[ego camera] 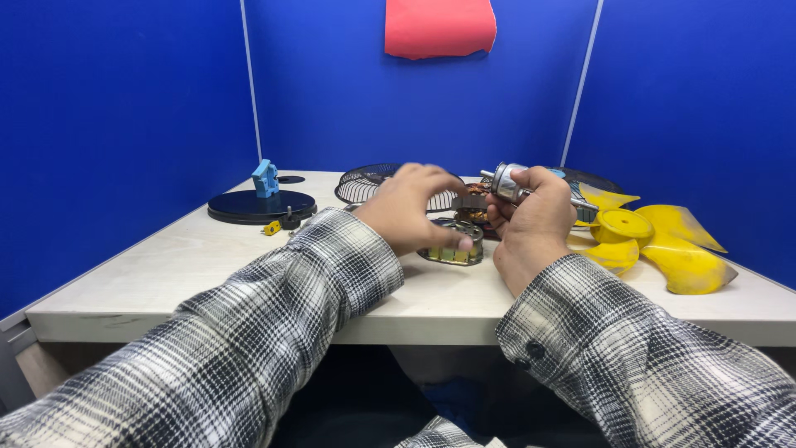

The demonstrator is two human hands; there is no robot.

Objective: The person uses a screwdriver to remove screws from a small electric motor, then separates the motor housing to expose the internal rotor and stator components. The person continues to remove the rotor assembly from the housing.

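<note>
while i watch from the head camera, the right hand (531, 220) holds a small metal motor part (507, 182) up above the tabletop (166, 265). its fingers are pressed around the round silver body, and a thin rod sticks out at each end. the part sits at the top of the fist, above the thumb.

the left hand (414, 207) is just beside it, not touching it. its fingers are spread and curled, hanging over a small round metal piece (452, 249) that lies on the tabletop under the two hands. i cannot tell if the thumb touches that piece.

i think the motor part is hard and a bit heavy for its size. the shiny metal may be slippery, so the thick round middle looks like the best place to hold it. the thin rods look easy to bend or bump.

a yellow fan blade (663, 241) lies to the right on the tabletop. a black wire fan guard (373, 182) lies behind the hands. a round dark base (261, 205) with a blue piece (265, 178) on it is at the far left.
</note>
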